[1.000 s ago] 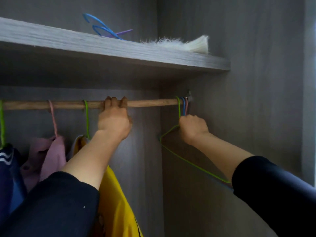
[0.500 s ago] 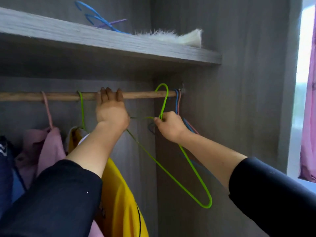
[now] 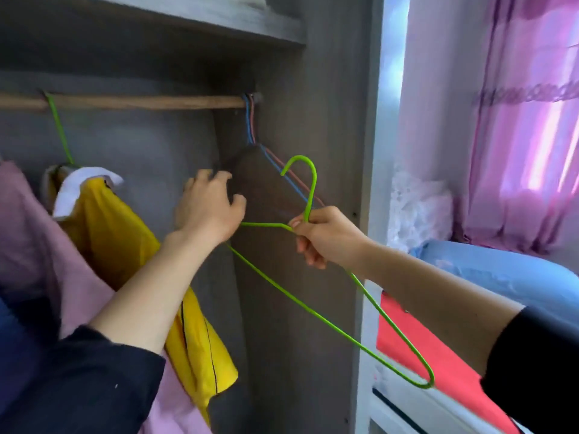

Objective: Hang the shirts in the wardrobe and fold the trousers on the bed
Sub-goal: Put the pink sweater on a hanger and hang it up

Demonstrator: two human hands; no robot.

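Observation:
My right hand (image 3: 324, 234) grips the neck of an empty green wire hanger (image 3: 313, 314), held clear of the wooden rail (image 3: 150, 101) inside the wardrobe. Its hook points up and its frame slants down to the right. My left hand (image 3: 208, 208) hovers below the rail with fingers spread and loosely bent, holding nothing. A yellow shirt (image 3: 131, 255) with a white collar hangs from the rail on another green hanger. A pink garment (image 3: 37, 214) hangs at the far left. Two more empty hangers (image 3: 252, 120), blue and red, hang at the rail's right end.
The wardrobe's grey side panel (image 3: 329, 120) stands just right of the hangers, with a shelf (image 3: 219, 17) above the rail. Beyond it to the right are a pink curtain (image 3: 526, 120), a blue pillow (image 3: 501, 274) and a red cloth (image 3: 438, 361).
My left hand has let go of the rail and dropped below it. My right hand has pulled the green hanger off the rail and out toward me. The view has swung right.

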